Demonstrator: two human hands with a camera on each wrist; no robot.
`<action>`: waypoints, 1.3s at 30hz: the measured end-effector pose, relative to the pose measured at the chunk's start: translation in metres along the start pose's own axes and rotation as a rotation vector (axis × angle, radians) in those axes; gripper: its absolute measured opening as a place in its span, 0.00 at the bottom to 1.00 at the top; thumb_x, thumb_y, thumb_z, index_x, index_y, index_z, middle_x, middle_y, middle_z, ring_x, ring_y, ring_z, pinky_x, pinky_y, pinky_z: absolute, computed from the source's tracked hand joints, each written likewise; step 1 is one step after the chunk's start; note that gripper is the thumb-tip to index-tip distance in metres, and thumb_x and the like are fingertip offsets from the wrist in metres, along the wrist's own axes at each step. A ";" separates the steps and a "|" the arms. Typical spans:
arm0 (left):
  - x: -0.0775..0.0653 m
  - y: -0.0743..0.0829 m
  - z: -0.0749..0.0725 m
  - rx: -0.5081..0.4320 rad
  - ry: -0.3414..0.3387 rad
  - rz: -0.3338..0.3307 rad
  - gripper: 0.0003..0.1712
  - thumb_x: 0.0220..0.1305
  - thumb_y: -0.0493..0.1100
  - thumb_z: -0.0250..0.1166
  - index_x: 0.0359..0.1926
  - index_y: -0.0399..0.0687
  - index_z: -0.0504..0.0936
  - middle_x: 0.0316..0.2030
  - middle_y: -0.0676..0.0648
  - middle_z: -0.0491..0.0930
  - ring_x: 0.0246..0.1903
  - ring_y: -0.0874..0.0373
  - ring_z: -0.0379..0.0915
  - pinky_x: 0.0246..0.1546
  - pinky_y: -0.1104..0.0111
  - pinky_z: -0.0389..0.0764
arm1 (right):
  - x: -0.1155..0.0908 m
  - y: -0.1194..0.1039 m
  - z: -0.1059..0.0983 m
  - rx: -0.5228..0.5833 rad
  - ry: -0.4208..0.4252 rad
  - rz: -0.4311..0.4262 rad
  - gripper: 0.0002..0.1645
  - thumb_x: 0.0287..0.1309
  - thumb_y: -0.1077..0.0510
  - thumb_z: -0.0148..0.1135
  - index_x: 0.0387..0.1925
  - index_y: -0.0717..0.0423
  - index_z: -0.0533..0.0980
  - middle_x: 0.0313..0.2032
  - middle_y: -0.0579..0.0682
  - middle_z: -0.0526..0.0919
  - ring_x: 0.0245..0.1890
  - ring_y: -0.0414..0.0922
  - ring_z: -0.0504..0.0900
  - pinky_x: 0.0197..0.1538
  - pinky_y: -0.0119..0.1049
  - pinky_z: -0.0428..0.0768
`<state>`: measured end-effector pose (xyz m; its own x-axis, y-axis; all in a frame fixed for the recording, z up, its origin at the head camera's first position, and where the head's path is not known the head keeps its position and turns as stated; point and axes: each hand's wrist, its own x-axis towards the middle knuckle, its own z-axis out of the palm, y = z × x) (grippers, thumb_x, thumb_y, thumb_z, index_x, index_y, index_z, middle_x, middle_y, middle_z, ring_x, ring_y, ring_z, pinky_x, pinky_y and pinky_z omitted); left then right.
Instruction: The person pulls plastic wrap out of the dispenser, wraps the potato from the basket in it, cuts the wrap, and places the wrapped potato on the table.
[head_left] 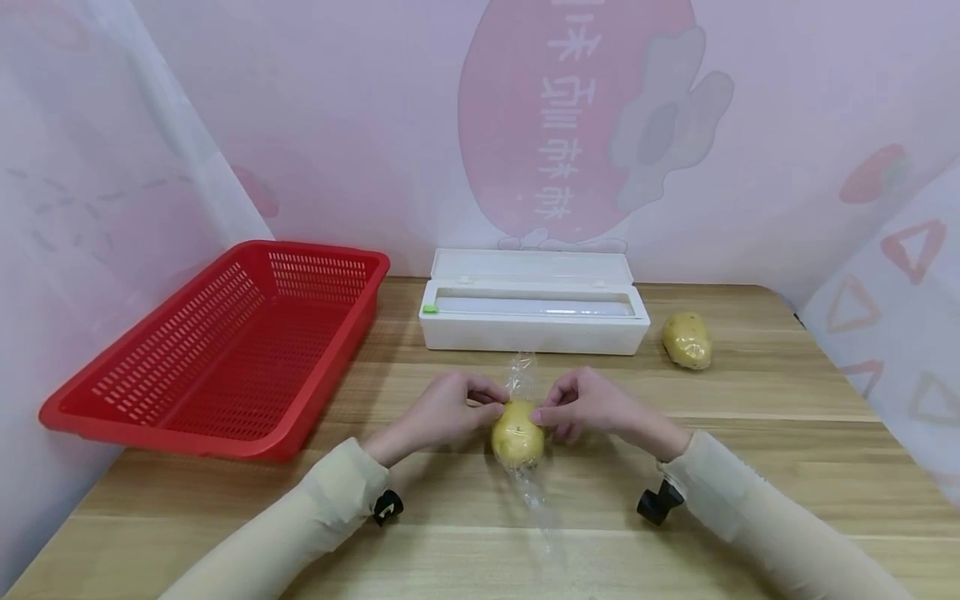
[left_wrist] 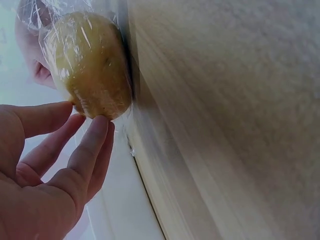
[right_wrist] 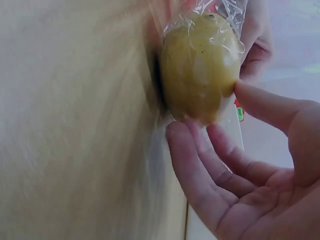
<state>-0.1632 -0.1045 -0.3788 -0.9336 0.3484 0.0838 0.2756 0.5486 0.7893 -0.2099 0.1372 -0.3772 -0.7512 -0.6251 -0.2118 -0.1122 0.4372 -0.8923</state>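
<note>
A yellow potato (head_left: 517,443) sits on the wooden table with clear cling film (head_left: 531,492) around it. Loose tails of the film stretch out toward the white box and toward the near edge. From the left, my left hand (head_left: 447,410) holds the potato between thumb and fingertips. My right hand (head_left: 588,404) does the same on the opposite side, its thumb on top of the potato. In the left wrist view, creased film covers the potato (left_wrist: 97,65). The right wrist view shows thumb and fingertips touching the potato (right_wrist: 200,70) at one end.
A white cling film box (head_left: 536,335) with its lid raised stands behind the hands, a roll inside. To its right lies a second potato (head_left: 686,340), shiny as if wrapped. A red plastic basket (head_left: 322,392) stands on the left. A printed cloth (head_left: 360,125) hangs behind the table.
</note>
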 end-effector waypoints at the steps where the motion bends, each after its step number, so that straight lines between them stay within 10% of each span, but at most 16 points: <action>1: 0.000 0.000 0.000 -0.002 -0.001 -0.003 0.08 0.63 0.36 0.66 0.43 0.45 0.87 0.37 0.52 0.85 0.41 0.59 0.80 0.47 0.61 0.78 | 0.000 0.001 0.001 0.026 0.005 0.003 0.14 0.54 0.56 0.73 0.33 0.64 0.80 0.29 0.60 0.84 0.29 0.54 0.84 0.35 0.47 0.84; 14: 0.002 -0.008 0.005 -0.062 0.005 0.049 0.21 0.57 0.42 0.74 0.51 0.40 0.84 0.48 0.48 0.83 0.53 0.57 0.76 0.52 0.66 0.76 | 0.008 0.006 0.013 0.043 0.196 -0.072 0.15 0.51 0.57 0.76 0.37 0.63 0.83 0.31 0.52 0.86 0.32 0.48 0.84 0.38 0.40 0.82; 21: 0.011 -0.014 0.007 -0.026 0.134 0.013 0.21 0.59 0.42 0.73 0.51 0.38 0.83 0.49 0.44 0.81 0.53 0.51 0.76 0.52 0.64 0.77 | 0.023 0.006 0.010 -0.075 0.285 -0.180 0.11 0.56 0.55 0.73 0.36 0.59 0.85 0.33 0.48 0.86 0.35 0.43 0.84 0.40 0.38 0.80; 33: -0.003 0.015 -0.021 0.244 0.013 0.272 0.14 0.58 0.36 0.73 0.46 0.36 0.86 0.48 0.44 0.81 0.48 0.51 0.77 0.46 0.60 0.80 | -0.009 0.003 -0.007 -0.300 0.022 -0.547 0.20 0.49 0.72 0.72 0.46 0.61 0.81 0.46 0.54 0.83 0.45 0.54 0.81 0.42 0.39 0.83; 39: -0.003 0.019 -0.024 0.279 -0.017 0.358 0.09 0.56 0.34 0.73 0.39 0.41 0.89 0.42 0.48 0.84 0.44 0.57 0.79 0.44 0.65 0.80 | -0.014 0.004 -0.002 -0.423 -0.040 -0.599 0.28 0.42 0.65 0.79 0.49 0.56 0.82 0.46 0.49 0.82 0.42 0.50 0.81 0.41 0.39 0.82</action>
<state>-0.1603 -0.1136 -0.3499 -0.7650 0.5646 0.3099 0.6338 0.5746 0.5178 -0.2007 0.1489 -0.3770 -0.4591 -0.8546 0.2426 -0.7440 0.2205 -0.6308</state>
